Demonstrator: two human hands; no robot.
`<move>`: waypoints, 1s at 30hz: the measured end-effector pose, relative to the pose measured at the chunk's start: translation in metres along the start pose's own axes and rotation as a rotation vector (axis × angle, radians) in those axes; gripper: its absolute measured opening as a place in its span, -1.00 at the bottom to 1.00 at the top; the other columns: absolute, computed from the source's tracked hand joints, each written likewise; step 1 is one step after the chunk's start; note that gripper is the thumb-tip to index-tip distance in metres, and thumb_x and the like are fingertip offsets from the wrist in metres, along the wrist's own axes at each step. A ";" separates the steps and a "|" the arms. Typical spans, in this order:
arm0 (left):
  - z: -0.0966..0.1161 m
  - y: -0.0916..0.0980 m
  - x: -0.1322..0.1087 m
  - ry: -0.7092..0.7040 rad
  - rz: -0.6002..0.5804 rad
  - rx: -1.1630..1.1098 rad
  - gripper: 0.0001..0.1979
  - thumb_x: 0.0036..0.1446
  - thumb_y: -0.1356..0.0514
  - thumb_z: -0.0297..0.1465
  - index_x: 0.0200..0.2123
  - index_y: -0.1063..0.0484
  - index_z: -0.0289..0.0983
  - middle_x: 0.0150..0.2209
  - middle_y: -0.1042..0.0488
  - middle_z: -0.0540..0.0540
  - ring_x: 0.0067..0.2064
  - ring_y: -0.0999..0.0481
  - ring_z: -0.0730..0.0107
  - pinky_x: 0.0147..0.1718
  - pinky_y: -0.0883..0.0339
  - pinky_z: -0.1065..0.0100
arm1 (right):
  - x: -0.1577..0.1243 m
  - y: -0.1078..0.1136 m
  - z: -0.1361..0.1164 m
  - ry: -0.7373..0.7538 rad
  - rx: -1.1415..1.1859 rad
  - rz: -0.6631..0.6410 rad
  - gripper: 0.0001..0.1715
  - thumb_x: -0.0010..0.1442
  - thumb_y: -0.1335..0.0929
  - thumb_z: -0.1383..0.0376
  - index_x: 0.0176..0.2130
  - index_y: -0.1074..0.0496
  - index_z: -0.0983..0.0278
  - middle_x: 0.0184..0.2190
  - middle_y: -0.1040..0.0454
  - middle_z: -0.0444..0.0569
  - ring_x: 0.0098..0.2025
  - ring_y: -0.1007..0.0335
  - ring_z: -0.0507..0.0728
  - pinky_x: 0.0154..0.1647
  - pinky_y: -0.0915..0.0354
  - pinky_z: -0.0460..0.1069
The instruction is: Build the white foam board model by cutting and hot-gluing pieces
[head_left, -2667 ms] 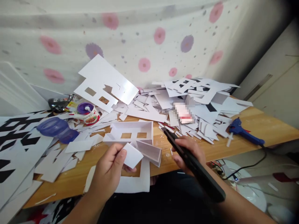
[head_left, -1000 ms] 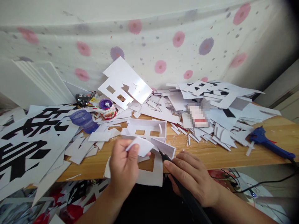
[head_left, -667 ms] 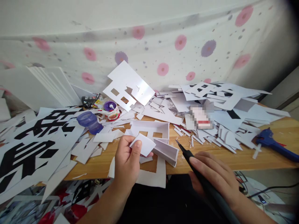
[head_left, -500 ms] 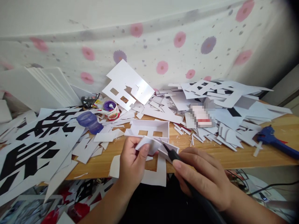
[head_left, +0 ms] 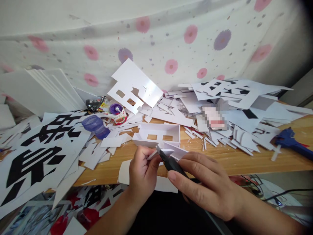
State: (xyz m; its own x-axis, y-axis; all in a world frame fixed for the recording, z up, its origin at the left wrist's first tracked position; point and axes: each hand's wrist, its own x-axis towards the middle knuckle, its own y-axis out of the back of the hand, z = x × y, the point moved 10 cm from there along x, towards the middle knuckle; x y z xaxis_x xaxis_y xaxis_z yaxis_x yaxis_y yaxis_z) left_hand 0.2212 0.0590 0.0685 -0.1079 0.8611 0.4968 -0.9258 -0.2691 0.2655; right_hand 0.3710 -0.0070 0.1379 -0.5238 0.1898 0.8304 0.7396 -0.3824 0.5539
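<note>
In my left hand (head_left: 143, 176) the card (head_left: 168, 151) is pinched between thumb and bent fingers. Close beside it, my right hand (head_left: 206, 182) is wrapped round the knife (head_left: 174, 165). The knife's tip is over the card; I can't tell if they touch. I think it's best to hold the card tight, push softly and keep my left thumb out of the way. My right hand is back up, one finger along the knife. Ahead of my left hand sits the box (head_left: 160, 129).
</note>
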 end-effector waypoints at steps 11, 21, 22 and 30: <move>0.012 0.017 -0.006 -0.106 0.121 0.025 -0.91 0.19 -0.21 -0.39 -0.32 -0.32 -0.22 -0.45 -0.53 0.05 -0.45 -0.56 0.46 -0.45 -0.43 0.47 | -0.018 -0.007 0.002 0.028 -0.049 -0.072 -0.73 0.26 -0.30 0.38 -0.05 -0.48 0.34 -0.34 -0.54 0.06 -0.27 -0.47 0.17 -0.25 -0.46 0.10; 0.014 0.012 0.001 -0.103 0.102 -0.002 -0.90 0.19 -0.21 -0.44 -0.35 -0.32 -0.21 -0.48 -0.52 0.10 -0.46 -0.55 0.52 -0.46 -0.42 0.55 | -0.022 0.002 0.007 -0.034 -0.073 -0.017 -0.71 0.23 -0.32 0.39 -0.03 -0.45 0.37 -0.32 -0.52 0.07 -0.21 -0.44 0.17 -0.23 -0.45 0.08; 0.014 0.011 0.001 -0.104 0.099 0.013 -0.90 0.19 -0.21 -0.42 -0.36 -0.32 -0.22 -0.49 -0.51 0.10 -0.47 -0.53 0.54 -0.47 -0.40 0.57 | -0.015 0.004 0.002 -0.011 -0.050 0.004 -0.74 0.24 -0.31 0.39 -0.06 -0.47 0.35 -0.36 -0.52 0.04 -0.23 -0.45 0.16 -0.24 -0.46 0.07; 0.018 0.011 -0.002 -0.157 0.086 0.031 -0.91 0.23 -0.20 -0.34 -0.30 -0.35 -0.22 -0.42 -0.51 0.09 -0.45 -0.51 0.61 -0.47 -0.35 0.63 | 0.007 0.006 -0.004 0.025 0.001 0.038 -0.79 0.26 -0.30 0.40 -0.17 -0.52 0.31 -0.46 -0.54 -0.04 -0.31 -0.49 0.12 -0.29 -0.48 0.04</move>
State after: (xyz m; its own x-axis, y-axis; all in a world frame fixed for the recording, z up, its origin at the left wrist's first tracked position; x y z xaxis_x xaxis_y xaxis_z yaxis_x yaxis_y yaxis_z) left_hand 0.2176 0.0467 0.0853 -0.1261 0.7574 0.6407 -0.9037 -0.3541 0.2408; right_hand 0.3702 -0.0120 0.1471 -0.5056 0.1522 0.8492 0.7595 -0.3884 0.5218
